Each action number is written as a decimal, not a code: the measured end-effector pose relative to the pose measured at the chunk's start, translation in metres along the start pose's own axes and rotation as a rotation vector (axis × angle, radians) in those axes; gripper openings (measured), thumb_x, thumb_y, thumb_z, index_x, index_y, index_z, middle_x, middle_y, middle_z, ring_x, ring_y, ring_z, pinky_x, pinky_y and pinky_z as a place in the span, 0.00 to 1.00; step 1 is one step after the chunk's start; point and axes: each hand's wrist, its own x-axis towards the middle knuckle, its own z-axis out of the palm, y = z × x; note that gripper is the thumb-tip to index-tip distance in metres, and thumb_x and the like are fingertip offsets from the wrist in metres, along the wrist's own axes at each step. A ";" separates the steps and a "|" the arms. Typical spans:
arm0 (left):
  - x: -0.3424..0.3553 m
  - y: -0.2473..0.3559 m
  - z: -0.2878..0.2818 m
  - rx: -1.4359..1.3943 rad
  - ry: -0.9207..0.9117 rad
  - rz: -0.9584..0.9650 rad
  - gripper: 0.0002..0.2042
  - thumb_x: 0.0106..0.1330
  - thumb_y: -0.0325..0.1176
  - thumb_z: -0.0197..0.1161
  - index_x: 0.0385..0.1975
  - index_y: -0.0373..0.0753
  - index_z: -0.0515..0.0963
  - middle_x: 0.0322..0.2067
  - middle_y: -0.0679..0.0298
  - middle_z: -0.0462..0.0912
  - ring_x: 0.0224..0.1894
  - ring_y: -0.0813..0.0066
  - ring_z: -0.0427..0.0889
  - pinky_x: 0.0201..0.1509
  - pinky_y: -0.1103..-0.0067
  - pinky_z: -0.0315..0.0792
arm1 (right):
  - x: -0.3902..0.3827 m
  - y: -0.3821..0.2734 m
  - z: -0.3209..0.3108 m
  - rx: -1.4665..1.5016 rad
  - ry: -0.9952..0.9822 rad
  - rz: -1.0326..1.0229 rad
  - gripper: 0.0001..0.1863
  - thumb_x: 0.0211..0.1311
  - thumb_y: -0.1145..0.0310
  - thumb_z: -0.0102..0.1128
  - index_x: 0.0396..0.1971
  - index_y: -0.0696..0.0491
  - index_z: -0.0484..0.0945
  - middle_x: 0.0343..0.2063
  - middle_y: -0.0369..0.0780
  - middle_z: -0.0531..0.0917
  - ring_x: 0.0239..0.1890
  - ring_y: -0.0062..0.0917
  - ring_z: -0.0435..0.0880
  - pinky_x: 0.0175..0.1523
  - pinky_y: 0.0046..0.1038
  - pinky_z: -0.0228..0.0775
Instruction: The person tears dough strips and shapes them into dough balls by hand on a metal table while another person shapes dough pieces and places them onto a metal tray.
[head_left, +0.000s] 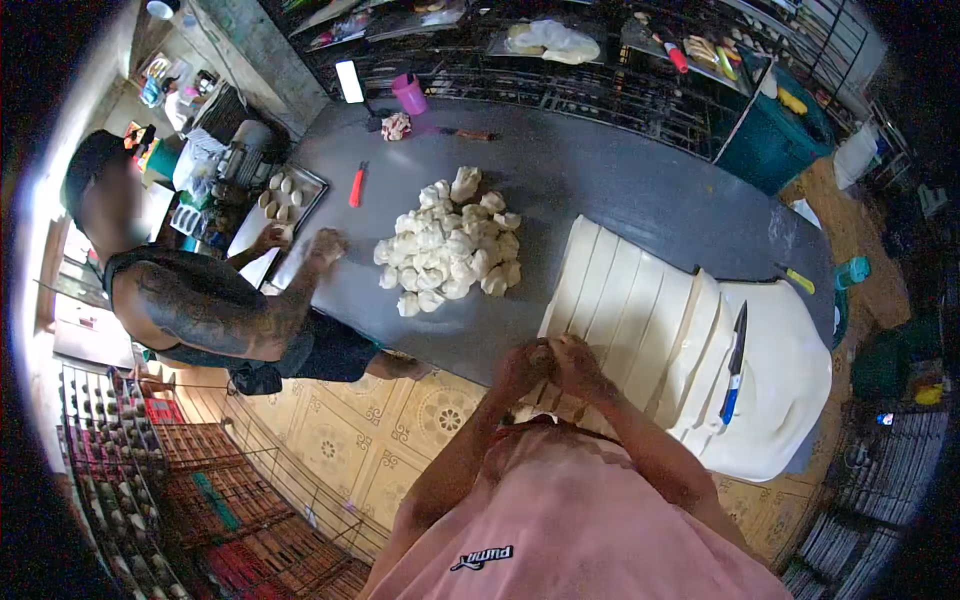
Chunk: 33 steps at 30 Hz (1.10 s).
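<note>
My left hand (522, 369) and my right hand (578, 366) meet at the table's near edge. Both have curled fingers pressed close together; whatever is between them is hidden. They sit against the near end of the leftmost of several long pale dough strips (612, 285), cut side by side. Right of the strips spreads a thick uncut dough sheet (785, 370). On it lies a knife with a blue handle (730, 398), its blade pointing away from me. Left of the strips, a heap of torn dough lumps (448, 245) rests on the grey table (600, 160).
Across the table's left end a person (205, 300) reaches toward a tray with shaped dough pieces (285, 200). A red-handled tool (357, 185), a pink cup (409, 95) and a yellow-handled tool (797, 278) lie about the tabletop. Wire racks (590, 85) stand behind; a teal bin (770, 145) is back right.
</note>
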 end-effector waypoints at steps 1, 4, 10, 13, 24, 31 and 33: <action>-0.004 -0.002 -0.001 -0.130 0.012 -0.159 0.16 0.61 0.34 0.65 0.47 0.36 0.78 0.38 0.49 0.83 0.39 0.59 0.83 0.43 0.69 0.75 | 0.000 -0.007 -0.001 0.008 -0.002 -0.003 0.32 0.47 0.62 0.68 0.53 0.57 0.70 0.45 0.51 0.76 0.48 0.51 0.74 0.56 0.45 0.67; -0.007 -0.016 -0.002 0.198 -0.002 -0.142 0.14 0.68 0.37 0.59 0.48 0.37 0.77 0.44 0.56 0.82 0.40 0.63 0.81 0.42 0.72 0.76 | 0.013 -0.041 -0.051 0.124 -0.092 0.075 0.32 0.47 0.62 0.68 0.54 0.57 0.69 0.41 0.52 0.78 0.45 0.51 0.76 0.52 0.44 0.69; 0.005 0.066 -0.007 0.061 0.106 -0.383 0.12 0.65 0.36 0.55 0.40 0.37 0.80 0.32 0.49 0.83 0.32 0.49 0.83 0.36 0.66 0.75 | 0.020 -0.046 -0.036 0.719 -0.208 0.414 0.27 0.52 0.58 0.64 0.49 0.57 0.72 0.38 0.51 0.82 0.42 0.47 0.82 0.45 0.42 0.74; 0.003 0.011 -0.020 0.295 0.122 -0.255 0.12 0.66 0.38 0.56 0.37 0.36 0.78 0.26 0.54 0.81 0.29 0.59 0.80 0.34 0.68 0.74 | 0.028 -0.045 -0.018 0.322 -0.242 0.380 0.21 0.51 0.59 0.63 0.43 0.55 0.76 0.34 0.51 0.83 0.38 0.47 0.83 0.44 0.43 0.75; 0.059 0.008 -0.063 0.339 0.209 -0.368 0.17 0.62 0.41 0.60 0.42 0.34 0.79 0.30 0.41 0.81 0.37 0.43 0.81 0.40 0.60 0.75 | 0.049 -0.113 -0.096 0.296 -0.277 -0.157 0.14 0.54 0.58 0.59 0.35 0.52 0.76 0.19 0.49 0.80 0.26 0.45 0.82 0.35 0.44 0.75; 0.051 0.098 -0.087 0.191 -0.221 -0.193 0.26 0.55 0.30 0.68 0.54 0.33 0.68 0.53 0.44 0.71 0.55 0.51 0.72 0.58 0.67 0.68 | 0.038 -0.005 0.008 0.404 0.077 -0.025 0.21 0.54 0.70 0.60 0.49 0.55 0.68 0.29 0.50 0.80 0.34 0.43 0.83 0.41 0.43 0.74; 0.003 0.031 -0.071 -0.036 -0.239 -0.216 0.23 0.55 0.29 0.67 0.52 0.35 0.70 0.49 0.47 0.74 0.52 0.53 0.74 0.54 0.68 0.70 | 0.031 -0.058 0.020 0.158 0.111 -0.097 0.23 0.53 0.71 0.61 0.50 0.56 0.69 0.33 0.53 0.79 0.40 0.43 0.80 0.52 0.40 0.70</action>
